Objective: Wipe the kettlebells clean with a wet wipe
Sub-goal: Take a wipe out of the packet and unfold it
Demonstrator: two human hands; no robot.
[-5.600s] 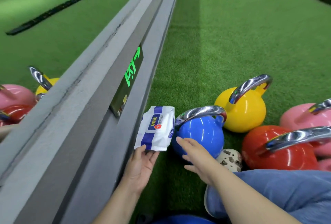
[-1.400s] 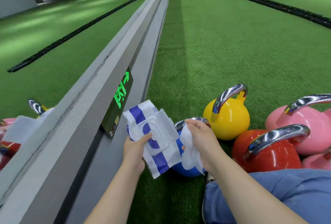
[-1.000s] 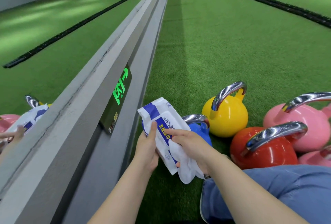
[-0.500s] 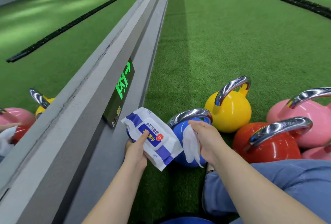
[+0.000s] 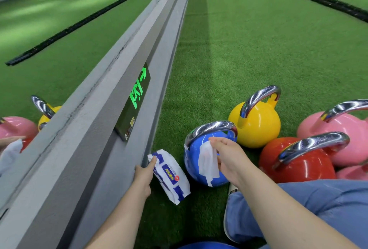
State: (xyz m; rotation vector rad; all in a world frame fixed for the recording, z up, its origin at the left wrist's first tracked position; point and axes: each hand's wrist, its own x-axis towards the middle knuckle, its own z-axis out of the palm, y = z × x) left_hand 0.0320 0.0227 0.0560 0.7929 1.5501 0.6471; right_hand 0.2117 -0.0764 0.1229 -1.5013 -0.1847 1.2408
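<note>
The person's right hand (image 5: 225, 157) pinches a white wet wipe (image 5: 207, 162) between thumb and fingers, and the sheet hangs down in front of the blue kettlebell (image 5: 192, 166), just below its chrome handle (image 5: 211, 129). Whether the wipe actually touches the blue shell or only hangs before it is hard to tell from this angle.

The left hand (image 5: 144, 172) holds the near end of a blue-and-white wet wipe pack (image 5: 169, 173), fingers curled at its edge. The pack lies tilted on the green turf (image 5: 229, 59), between the grey wall base (image 5: 95, 129) and the blue kettlebell, close beside both.

Beyond the blue kettlebell stands a yellow kettlebell (image 5: 256, 127), touching or nearly touching it. To the right sits a red kettlebell (image 5: 296, 165), with a pink kettlebell (image 5: 342, 129) behind it and part of another pink one at the right edge. All have chrome handles pointing up.

A dark panel with a lit green exit sign (image 5: 137, 93) is set into the grey wall base. The mirror (image 5: 39, 39) above the base reflects turf, pink and yellow kettlebells, and a hand with a wipe. The person's blue trouser leg (image 5: 308, 201) fills the lower right.
</note>
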